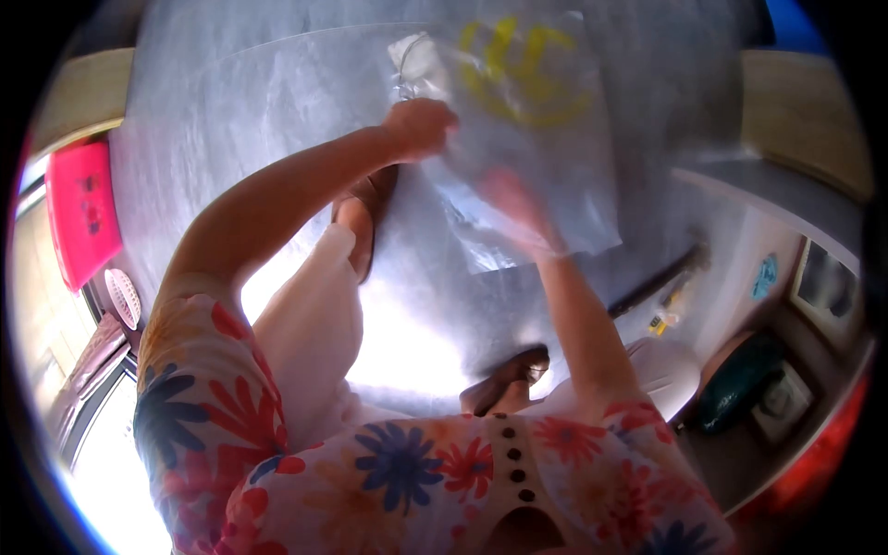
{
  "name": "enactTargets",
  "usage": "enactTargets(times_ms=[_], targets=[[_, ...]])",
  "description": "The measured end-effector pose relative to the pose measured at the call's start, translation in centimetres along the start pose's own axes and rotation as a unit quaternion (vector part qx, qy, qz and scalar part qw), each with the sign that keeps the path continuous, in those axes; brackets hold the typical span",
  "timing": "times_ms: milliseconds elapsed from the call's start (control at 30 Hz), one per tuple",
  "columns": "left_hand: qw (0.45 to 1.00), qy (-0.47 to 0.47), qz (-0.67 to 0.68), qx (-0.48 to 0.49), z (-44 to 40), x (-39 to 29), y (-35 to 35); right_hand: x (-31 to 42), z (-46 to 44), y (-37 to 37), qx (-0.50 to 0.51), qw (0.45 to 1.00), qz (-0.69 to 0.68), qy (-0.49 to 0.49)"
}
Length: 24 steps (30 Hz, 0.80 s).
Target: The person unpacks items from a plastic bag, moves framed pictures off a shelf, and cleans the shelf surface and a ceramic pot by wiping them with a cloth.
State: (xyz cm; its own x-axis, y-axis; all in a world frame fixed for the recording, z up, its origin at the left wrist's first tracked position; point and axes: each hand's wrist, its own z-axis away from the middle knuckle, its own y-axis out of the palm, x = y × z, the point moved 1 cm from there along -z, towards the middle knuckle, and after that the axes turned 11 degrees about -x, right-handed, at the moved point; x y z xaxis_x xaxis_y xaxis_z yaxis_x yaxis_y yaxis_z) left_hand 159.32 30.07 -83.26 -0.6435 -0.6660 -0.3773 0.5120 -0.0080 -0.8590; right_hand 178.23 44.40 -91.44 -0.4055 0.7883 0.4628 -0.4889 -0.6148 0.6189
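A large clear plastic bag (564, 176) with a yellow printed mark is spread out over the grey floor in front of me. My left hand (421, 128) is closed in a fist at the bag's left edge, gripping it. Just beyond that fist is a crumpled white bundle (418, 65) with a thin cord or wire; whether the fist also holds it is unclear. My right hand (518, 208) is smeared by motion over the lower middle of the bag, partly behind or inside the plastic. Its fingers cannot be made out.
My brown shoes (507, 377) stand apart on the grey floor (240, 102). To the left are a pink box-like object (81, 213) and a white basket (122, 298). A low shelf (768, 199) at the right has a dark green object (740, 382) and framed pictures near it.
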Motion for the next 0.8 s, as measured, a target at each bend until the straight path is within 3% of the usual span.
enactTargets(times_ms=[167, 267, 367, 433, 500, 567, 667, 700, 767, 800], targets=[[0.997, -0.014, -0.071, -0.011, -0.4, 1.3, 0.0, 2.2, -0.4, 3.2, -0.092, 0.995, 0.031, 0.015], [0.994, -0.025, -0.105, -0.033, -1.3, 3.0, -0.2, 0.9, -1.5, 1.6, -0.034, 0.997, 0.056, -0.031], [0.991, -0.022, -0.132, -0.027, -1.5, 4.9, 0.0, 1.2, -0.4, -0.5, 0.042, 0.966, 0.242, -0.086], [0.990, -0.002, -0.142, -0.024, -1.4, 6.0, 0.2, 2.3, 4.3, -1.3, -0.045, 0.999, -0.009, 0.028], [0.988, 0.010, -0.151, -0.030, -1.3, 6.4, 0.4, 3.1, 6.9, -6.7, -0.282, 0.941, 0.075, 0.170], [0.986, 0.013, -0.159, -0.046, -1.4, 6.2, 0.6, 7.5, 10.5, -7.1, -0.362, 0.887, 0.239, 0.158], [0.980, 0.083, -0.154, -0.090, -1.2, 3.9, 0.4, 13.9, 11.3, -6.9, -0.438, 0.807, 0.395, 0.003], [0.978, 0.107, -0.173, -0.050, -0.8, 2.2, 0.3, 15.5, 10.5, -7.1, -0.480, 0.767, 0.421, -0.053], [0.969, 0.174, -0.176, 0.022, 0.8, -1.6, 1.1, 17.2, 8.3, -7.5, -0.476, 0.760, 0.406, -0.177], [0.962, 0.216, -0.160, 0.054, 2.0, -3.2, 2.0, 17.2, 6.7, -8.6, -0.463, 0.714, 0.482, -0.208]])
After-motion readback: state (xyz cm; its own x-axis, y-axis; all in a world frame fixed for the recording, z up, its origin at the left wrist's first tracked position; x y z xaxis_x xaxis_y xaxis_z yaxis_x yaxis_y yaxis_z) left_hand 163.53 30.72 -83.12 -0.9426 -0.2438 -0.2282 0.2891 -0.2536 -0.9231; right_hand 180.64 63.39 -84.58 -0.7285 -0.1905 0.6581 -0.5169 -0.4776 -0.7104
